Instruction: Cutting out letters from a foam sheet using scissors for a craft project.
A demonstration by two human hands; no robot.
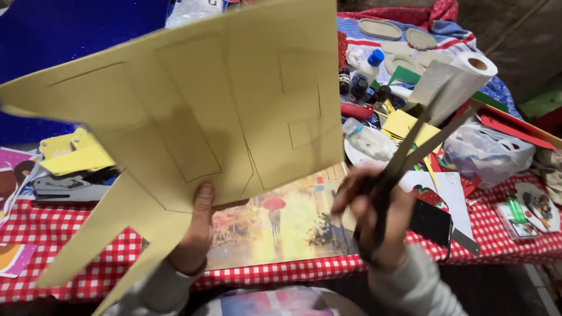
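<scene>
Yellow craft sheet (193,105): light, floppy, pinched at near edge by left hand (196,234); right hand (380,222) grips open scissors (410,146).

A surface (515,246) draped in red-and-white checked cloth (35,225) fills the view. Behind it at left hangs a deep blue backdrop (64,35). Dark floor (527,35) shows at upper right. The light is dim and warm.

Cluttered table (527,243), red-checked cloth (35,228)
</scene>
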